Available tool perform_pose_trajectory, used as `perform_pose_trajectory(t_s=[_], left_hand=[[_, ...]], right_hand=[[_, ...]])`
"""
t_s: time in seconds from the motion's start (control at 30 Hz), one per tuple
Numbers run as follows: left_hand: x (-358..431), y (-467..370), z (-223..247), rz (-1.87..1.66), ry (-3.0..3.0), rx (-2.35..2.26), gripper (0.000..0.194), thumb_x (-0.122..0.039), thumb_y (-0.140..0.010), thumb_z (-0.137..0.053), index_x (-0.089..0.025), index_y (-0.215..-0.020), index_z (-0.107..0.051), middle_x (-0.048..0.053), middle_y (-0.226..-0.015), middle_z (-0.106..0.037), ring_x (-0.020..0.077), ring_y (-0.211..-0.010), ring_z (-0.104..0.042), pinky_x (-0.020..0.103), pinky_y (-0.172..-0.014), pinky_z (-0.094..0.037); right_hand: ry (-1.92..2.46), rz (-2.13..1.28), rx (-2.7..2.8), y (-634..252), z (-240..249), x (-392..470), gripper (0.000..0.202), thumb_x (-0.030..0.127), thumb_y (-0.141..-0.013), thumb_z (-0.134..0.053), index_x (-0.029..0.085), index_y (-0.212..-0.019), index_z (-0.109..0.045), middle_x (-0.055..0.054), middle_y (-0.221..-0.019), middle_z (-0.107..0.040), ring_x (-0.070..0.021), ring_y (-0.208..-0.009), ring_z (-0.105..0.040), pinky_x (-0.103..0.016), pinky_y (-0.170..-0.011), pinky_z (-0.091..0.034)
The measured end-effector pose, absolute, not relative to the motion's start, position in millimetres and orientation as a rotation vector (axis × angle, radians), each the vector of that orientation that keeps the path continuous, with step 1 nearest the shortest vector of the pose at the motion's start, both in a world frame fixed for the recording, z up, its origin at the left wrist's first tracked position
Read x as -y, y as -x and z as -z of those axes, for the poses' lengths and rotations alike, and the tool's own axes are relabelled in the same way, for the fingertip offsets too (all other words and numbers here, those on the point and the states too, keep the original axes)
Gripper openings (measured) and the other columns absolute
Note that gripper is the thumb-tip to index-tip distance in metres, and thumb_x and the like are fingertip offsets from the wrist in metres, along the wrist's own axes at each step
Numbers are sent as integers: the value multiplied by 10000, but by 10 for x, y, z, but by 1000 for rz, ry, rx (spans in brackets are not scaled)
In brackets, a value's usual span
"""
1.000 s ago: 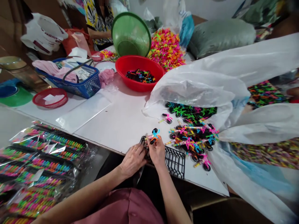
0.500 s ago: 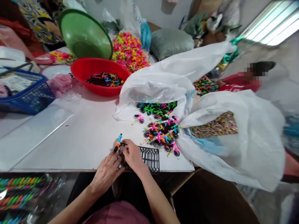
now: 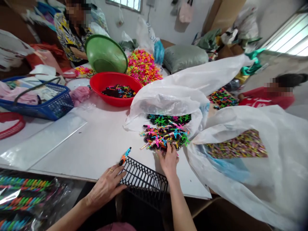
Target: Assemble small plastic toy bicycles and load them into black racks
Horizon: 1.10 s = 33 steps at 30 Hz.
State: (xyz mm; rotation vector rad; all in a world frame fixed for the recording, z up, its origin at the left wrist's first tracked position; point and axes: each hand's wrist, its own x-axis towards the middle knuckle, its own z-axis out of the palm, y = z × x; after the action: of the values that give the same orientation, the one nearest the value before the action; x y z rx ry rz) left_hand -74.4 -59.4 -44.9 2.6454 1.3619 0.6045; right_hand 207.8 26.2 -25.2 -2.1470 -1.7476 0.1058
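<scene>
A black plastic rack [image 3: 141, 173] with rows of slots lies at the table's front edge, its near side hanging over. At its left end my left hand [image 3: 109, 181] grips it, fingers on top and thumb along the near side. One blue and orange toy bike [image 3: 125, 156] stands at that end, by my left fingertips. My right hand [image 3: 169, 160] reaches to the near edge of a pile of colourful toy bikes [image 3: 157, 138], thumb and fingers apart. Its fingertips touch the pile and are partly hidden there.
Behind the pile a white sack [image 3: 166, 91] holds more toy bikes; another sack [image 3: 240, 118] at right holds small wrapped pieces. A red basin [image 3: 115, 101], a green basin [image 3: 106, 53] and a blue basket [image 3: 55, 102] stand farther back. Two people [image 3: 267, 98] sit around the table.
My right hand has left the rack and moved right to the pile of toy bikes. My left hand stays at the rack's left end. The view has tilted up.
</scene>
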Motion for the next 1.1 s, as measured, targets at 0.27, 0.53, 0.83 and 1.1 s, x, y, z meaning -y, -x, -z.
perform_pose_trajectory(t_s=[0.27,0.53,0.83,1.1], left_hand=[[600,782,464,-632,-2610,-1448,323,-358,-846,-541,-195,-1122,-569,97,-1175,-581,255,-1096,-516,390,-892,-477],[663,707,423,-621,-2549,-1483,340,-353,-842,-547,-188,-1140,-548,95,-1167,-576,260,-1095,-505,411,-889,-473],[596,615,422,-600,-2413,-1622,365,-364,-828,-564,-165,-1133,-544,108,-1169,-553,284,-1103,-472,457,-897,-437],[567,695,436,-705,-2331,-1485,401,-393,-834,-547,-144,-1147,-529,134,-1170,-522,271,-1119,-457,449,-936,-427]], right_hand=[[1796,248,2266,-1633,-455,-822,255,210,-871,-435,182,-1052,-612,-103,-1029,-593,-222,-972,-500,-334,-861,-353],[1526,250,2738,-847,-238,-1443,232,84,-846,-441,136,-836,-667,-130,-966,-593,-236,-958,-489,-367,-825,-356],[1331,60,2740,-1044,43,-881,190,170,-888,-456,191,-996,-611,-66,-1001,-625,-183,-982,-523,-288,-842,-390],[1994,-331,2295,-756,-125,-906,209,284,-838,-501,128,-881,-633,-125,-842,-670,-217,-803,-628,-284,-676,-443]])
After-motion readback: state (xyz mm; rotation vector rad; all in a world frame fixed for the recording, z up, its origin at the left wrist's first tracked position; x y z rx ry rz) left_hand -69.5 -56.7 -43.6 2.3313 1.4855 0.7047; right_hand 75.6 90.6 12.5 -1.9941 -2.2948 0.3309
